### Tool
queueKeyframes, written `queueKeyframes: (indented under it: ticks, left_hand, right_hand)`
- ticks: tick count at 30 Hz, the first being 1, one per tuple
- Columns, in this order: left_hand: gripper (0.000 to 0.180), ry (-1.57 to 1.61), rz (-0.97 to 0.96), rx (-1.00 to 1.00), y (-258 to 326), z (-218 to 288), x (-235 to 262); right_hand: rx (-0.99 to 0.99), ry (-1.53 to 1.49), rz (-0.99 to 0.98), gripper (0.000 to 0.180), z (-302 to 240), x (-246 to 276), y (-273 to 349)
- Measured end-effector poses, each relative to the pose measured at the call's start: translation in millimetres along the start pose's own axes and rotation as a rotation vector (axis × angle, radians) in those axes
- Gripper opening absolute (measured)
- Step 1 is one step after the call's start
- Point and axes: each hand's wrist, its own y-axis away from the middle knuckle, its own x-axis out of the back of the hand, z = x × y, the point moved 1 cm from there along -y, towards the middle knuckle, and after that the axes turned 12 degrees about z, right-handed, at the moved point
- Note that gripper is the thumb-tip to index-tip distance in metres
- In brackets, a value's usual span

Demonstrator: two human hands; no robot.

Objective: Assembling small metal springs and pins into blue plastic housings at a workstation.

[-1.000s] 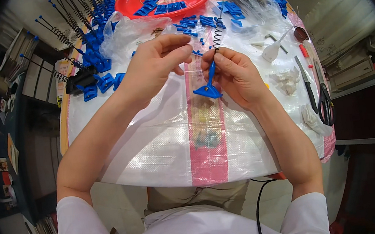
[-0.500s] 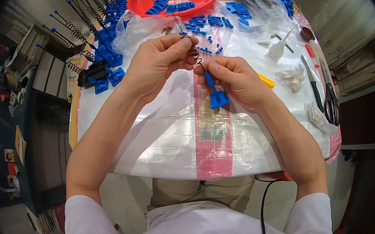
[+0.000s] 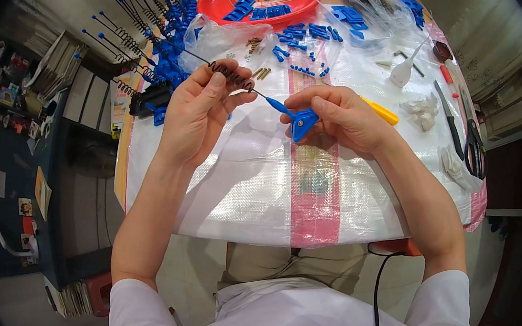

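My left hand (image 3: 196, 109) is closed around a dark coiled spring wire (image 3: 231, 77), pinching the coils between thumb and fingers. The wire's straight end runs out toward the upper left, past the hand. At its lower end it enters a tapered blue sleeve (image 3: 276, 104), which joins a blue plastic clip (image 3: 302, 124). My right hand (image 3: 343, 117) grips this clip between thumb and fingers, and part of it is hidden by them. Wire and clip are held slantwise above the table, between both hands.
Finished-looking blue clips with spring wires (image 3: 175, 49) stand at the back left. A red tray (image 3: 210, 16) holds blue parts; loose blue pieces (image 3: 297, 33) and brass-coloured pins (image 3: 261, 73) lie before it. To the right are a yellow handle (image 3: 380, 111), a knife (image 3: 449, 117) and scissors (image 3: 472, 143).
The clip has turned from hanging downward to a slant, with the wire pointing up and left. My hands have moved apart, and more of the coil shows. The whole view has shifted slightly.
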Motion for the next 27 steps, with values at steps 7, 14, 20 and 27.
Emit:
queueKeyframes:
  ticks: [7,14,20,27]
  left_hand:
    - [0.032,0.051,0.022,-0.062,8.3,-7.7,2.8]
    - [0.031,-0.019,0.100,-0.107,20.8,-16.0,13.6]
    - [0.031,0.007,0.095,-0.117,22.8,-18.3,13.4]
    - [0.028,0.105,0.131,-0.039,25.6,-20.1,16.8]
  right_hand:
    - [0.015,0.013,0.019,0.049,-5.2,-1.3,2.6]
    - [0.173,0.164,0.194,0.048,-6.1,-5.7,-0.3]
    - [0.192,0.199,0.206,0.044,-8.4,-8.7,1.1]
    - [0.233,0.220,0.187,0.049,-8.4,-9.6,2.1]
